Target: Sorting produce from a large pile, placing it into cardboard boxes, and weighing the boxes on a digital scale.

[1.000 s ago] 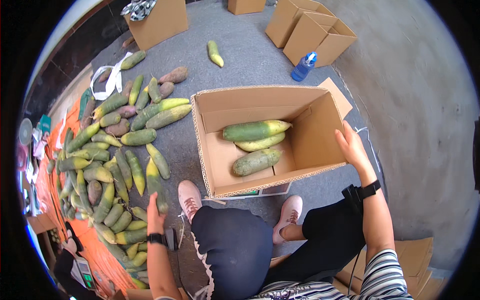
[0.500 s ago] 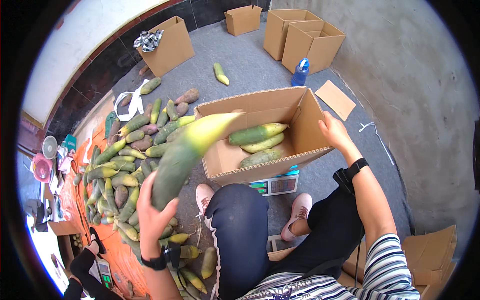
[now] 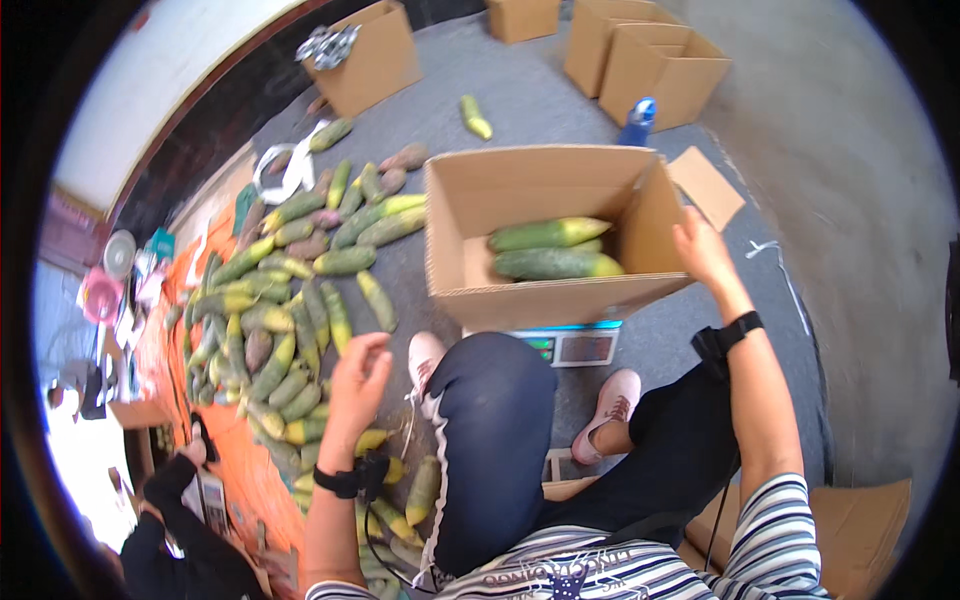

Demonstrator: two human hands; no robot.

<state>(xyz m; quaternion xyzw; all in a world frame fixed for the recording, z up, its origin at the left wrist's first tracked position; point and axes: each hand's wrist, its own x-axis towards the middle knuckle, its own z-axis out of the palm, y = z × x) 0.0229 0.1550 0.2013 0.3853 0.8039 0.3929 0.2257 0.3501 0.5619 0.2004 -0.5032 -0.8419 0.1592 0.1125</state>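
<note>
A cardboard box (image 3: 560,300) with raised walls stands in front of my knees on a digital scale (image 3: 585,346). Inside lie a green radish with a yellow tip (image 3: 545,235) and, nearer me, a thicker green radish (image 3: 557,264), with part of another between them. My right hand (image 3: 704,248) grips the box's right edge, its fingers at the rim. My left hand (image 3: 362,382) is in the air left of my knee, empty, fingers loosely bent and apart. Below and beyond it spreads a large pile of green radishes (image 3: 290,330).
Several empty-looking cardboard boxes (image 3: 665,75) stand at the back. A blue bottle (image 3: 637,122) and a cardboard piece (image 3: 706,188) lie beyond my box. At the lower left another person's dark sleeve (image 3: 180,530) is near an orange sheet (image 3: 235,470). A concrete wall (image 3: 830,200) bounds the right.
My left hand has let go of the large radish, which now appears to lie in the box, and has drawn back empty. My right hand stays on the box's edge. The view has shifted slightly.
</note>
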